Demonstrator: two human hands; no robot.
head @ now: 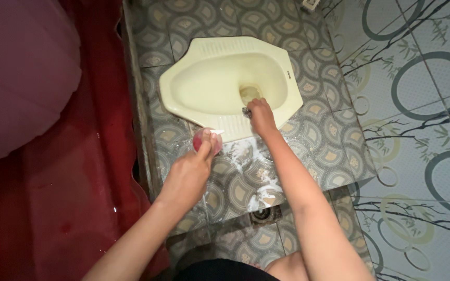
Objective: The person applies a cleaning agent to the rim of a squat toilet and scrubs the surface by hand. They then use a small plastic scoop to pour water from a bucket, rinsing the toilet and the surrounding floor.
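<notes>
Fingers of the left hand (187, 174) wrap a pink bottle (205, 139) above the soapy tiled step (313, 140); right hand (260, 115) fingers press what may be a scrubber (246, 110) onto the cream squat toilet (225, 83) rim.

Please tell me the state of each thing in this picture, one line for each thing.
squat toilet: empty bowl, front rim foamy
scrubber: pressed on the rim by the right hand
pink cup: held tilted in the left hand
tiled step: wet, white foam in front
floor drain: uncovered
</notes>
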